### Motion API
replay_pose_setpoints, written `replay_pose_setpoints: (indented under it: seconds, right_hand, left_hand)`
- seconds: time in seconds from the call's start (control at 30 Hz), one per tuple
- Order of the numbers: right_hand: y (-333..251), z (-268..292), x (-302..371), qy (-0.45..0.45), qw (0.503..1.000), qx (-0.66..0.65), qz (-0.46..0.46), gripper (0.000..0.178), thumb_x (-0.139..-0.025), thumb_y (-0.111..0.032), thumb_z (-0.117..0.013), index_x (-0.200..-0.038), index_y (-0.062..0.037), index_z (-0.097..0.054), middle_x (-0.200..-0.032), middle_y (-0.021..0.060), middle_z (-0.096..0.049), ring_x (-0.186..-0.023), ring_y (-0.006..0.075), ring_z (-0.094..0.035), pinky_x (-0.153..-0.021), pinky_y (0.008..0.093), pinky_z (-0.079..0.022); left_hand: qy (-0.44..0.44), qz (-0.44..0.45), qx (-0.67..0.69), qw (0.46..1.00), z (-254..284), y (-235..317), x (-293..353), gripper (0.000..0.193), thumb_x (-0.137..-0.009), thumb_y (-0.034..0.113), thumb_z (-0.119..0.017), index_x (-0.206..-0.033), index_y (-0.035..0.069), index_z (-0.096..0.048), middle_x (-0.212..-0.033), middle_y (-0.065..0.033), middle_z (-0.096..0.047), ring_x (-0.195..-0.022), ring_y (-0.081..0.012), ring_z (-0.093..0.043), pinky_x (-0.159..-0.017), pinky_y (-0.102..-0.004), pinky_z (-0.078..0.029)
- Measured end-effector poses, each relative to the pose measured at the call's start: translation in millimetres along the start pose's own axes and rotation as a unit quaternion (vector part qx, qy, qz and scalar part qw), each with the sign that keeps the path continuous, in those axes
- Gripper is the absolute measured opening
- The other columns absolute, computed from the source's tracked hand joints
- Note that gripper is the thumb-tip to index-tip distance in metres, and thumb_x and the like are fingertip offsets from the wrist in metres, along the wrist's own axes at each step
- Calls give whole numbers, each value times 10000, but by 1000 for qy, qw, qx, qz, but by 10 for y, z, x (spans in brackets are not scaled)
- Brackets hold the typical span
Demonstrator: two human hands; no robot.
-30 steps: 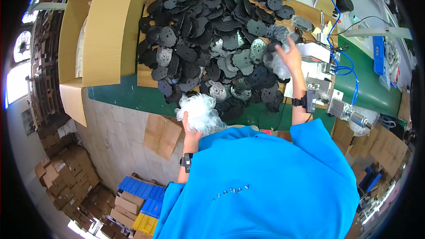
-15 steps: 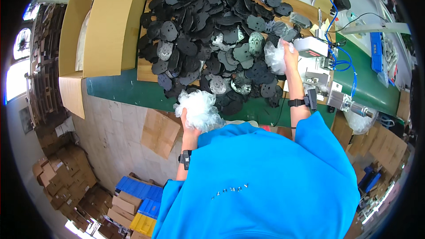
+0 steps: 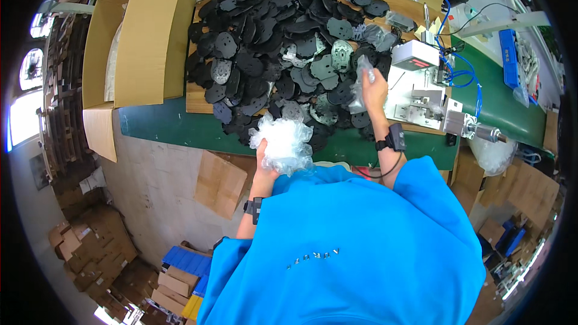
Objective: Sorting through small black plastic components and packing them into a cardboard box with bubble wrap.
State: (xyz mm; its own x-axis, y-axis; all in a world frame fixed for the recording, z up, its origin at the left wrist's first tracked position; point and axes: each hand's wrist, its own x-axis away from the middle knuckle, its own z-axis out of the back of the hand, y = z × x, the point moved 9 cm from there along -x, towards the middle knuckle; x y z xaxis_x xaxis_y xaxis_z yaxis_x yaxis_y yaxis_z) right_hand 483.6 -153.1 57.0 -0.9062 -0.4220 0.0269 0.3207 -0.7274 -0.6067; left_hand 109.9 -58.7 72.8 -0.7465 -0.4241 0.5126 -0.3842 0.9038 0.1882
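Note:
My left hand [image 3: 263, 167] is closed around a crumpled bunch of transparent plastic bags [image 3: 284, 145] in front of my body, at the table's near edge. A single crumpled plastic bag [image 3: 359, 89] hangs from my closed right hand [image 3: 375, 91], over the right side of the pile. Beneath and beyond both hands spreads a big heap of flat, rounded black plates [image 3: 259, 33] with small holes. Some plates in it look grey or shiny. The fingertips of my left hand are mostly hidden by the bunch.
Right of the heap stands a white device with a red display [image 3: 415, 55], beside a metal fixture [image 3: 424, 105] with blue hoses. A tall open cardboard box [image 3: 150, 36] borders the heap on the left. The green tabletop [image 3: 162, 121] shows along the near edge.
My right hand has moved left and toward me, away from the device, and the bag in it hangs narrower. My left hand has shifted slightly right with the bunch.

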Motion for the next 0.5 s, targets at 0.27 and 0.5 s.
replay_pose_setpoints:
  seconds: [0.27, 0.5]
  right_hand:
    - [-526, -299, 590, -117, 674, -697, -214, 310, -987, -251, -449, -1023, -5, -633, -948, 98, -674, -877, 188, -648, -752, 336, -527]
    - [-1141, -524, 1408, -240, 750, -605, -119, 247, -952, -243, -524, -1053, -34, -611, -895, 50, -632, -795, 163, -593, -688, 298, -473]
  left_hand:
    - [-21, -21, -238, 971, 568, -175, -243, 437, -974, 271, -505, -1346, 43, -482, -1271, -114, -575, -1149, -250, -572, -976, -404, -473]
    - [-30, 41, -268, 962, -308, -306, -372, 557, -992, 425, -428, -1413, 61, -409, -1386, -141, -501, -1253, -296, -509, -1033, -474, -440]
